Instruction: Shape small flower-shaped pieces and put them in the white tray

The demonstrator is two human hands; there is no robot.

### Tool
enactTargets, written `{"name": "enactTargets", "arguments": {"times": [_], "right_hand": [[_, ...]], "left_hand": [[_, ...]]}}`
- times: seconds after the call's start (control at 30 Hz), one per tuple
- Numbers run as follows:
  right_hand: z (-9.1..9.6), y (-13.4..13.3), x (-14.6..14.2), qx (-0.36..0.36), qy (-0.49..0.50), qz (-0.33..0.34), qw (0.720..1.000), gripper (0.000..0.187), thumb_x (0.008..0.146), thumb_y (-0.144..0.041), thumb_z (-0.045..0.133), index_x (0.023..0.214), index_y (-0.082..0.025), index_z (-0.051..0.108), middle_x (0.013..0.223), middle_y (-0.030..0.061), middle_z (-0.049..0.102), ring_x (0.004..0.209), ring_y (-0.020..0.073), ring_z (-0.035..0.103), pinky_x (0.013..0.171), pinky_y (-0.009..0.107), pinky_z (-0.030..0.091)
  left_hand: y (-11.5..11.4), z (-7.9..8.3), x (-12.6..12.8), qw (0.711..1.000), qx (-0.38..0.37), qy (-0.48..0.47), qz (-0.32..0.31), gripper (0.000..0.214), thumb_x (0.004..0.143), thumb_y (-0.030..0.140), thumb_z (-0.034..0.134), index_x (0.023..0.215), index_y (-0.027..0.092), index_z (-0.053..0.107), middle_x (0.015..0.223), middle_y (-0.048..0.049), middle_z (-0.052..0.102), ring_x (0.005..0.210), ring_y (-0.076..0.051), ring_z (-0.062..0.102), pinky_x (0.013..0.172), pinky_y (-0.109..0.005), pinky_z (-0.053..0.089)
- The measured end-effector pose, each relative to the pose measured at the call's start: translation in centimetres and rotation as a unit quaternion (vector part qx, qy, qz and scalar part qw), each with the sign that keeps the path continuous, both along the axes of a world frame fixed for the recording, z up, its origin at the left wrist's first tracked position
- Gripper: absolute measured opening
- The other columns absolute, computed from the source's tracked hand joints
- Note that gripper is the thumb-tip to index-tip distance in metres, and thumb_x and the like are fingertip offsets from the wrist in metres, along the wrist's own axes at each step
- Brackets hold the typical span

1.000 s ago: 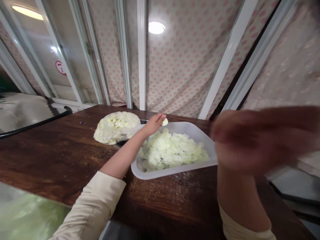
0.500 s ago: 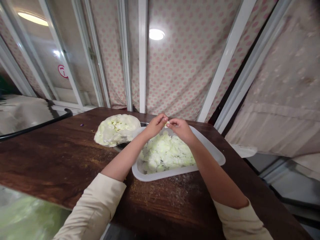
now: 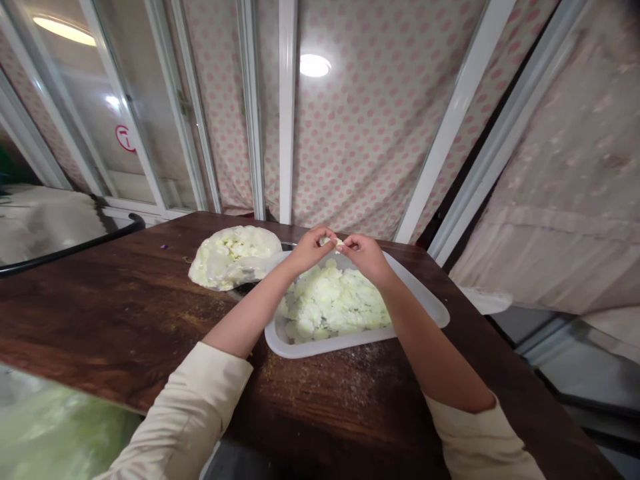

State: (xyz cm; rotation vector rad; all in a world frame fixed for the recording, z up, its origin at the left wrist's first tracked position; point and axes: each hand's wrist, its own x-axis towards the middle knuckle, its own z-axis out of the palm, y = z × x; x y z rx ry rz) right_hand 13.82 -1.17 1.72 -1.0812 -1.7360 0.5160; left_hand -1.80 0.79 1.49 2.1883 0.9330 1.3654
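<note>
From the head camera, the left hand (image 3: pixel 311 248) and the right hand (image 3: pixel 365 257) reach out over the far edge of a white plastic tray (image 3: pixel 320 349). Both hands pinch one small pale floret (image 3: pixel 332 241) between their fingertips, and they almost touch. The floret is too small to see which way it points. Below it, a heap of pale green-white florets (image 3: pixel 333 303) sits in the tray. The tray's long side runs across the brown wooden counter (image 3: pixel 110 320). Just left of the tray is a big pale lump in clear plastic (image 3: pixel 234 257). A round red sign (image 3: pixel 125 138) on the glass door is too unclear to read.
</note>
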Motion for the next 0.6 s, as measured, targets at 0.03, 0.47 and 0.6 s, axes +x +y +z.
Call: {"name": "enactTargets", "arguments": {"times": [0.03,0.47,0.6], "right_hand": [[-0.05,0.03,-0.01,0.0,0.004,0.0,1.0,0.023,0.066,-0.037,0.062,0.059,-0.016,0.053,0.055,-0.0015,0.05,0.052,0.0094,0.041,0.05,0.023,0.032],[-0.22,0.61,0.29,0.002,0.106,-0.01,0.994,0.033,0.067,-0.049,0.059,0.063,-0.017,0.053,0.055,-0.0012,0.048,0.05,0.0104,0.04,0.048,0.024,0.032],[-0.5,1.01,0.81,-0.007,0.13,-0.054,0.99,0.03,0.072,-0.048,0.053,0.068,-0.018,0.052,0.058,-0.0003,0.051,0.05,0.0107,0.042,0.046,0.024,0.032]], "left_hand": [[0.05,-0.08,0.02,1.0,-0.005,0.001,0.008,0.017,0.077,0.033,0.052,0.077,0.016,0.057,0.079,-0.001,0.055,0.068,-0.011,0.047,0.059,-0.023,0.036],[0.67,-0.67,0.19,0.998,-0.028,-0.042,-0.04,0.025,0.082,0.04,0.049,0.08,0.015,0.052,0.075,-0.0011,0.055,0.07,-0.011,0.048,0.067,-0.023,0.039],[0.74,-0.7,0.07,0.998,-0.034,-0.05,-0.022,0.026,0.082,0.041,0.05,0.079,0.016,0.051,0.072,-0.0003,0.055,0.069,-0.011,0.048,0.067,-0.023,0.039]]}}
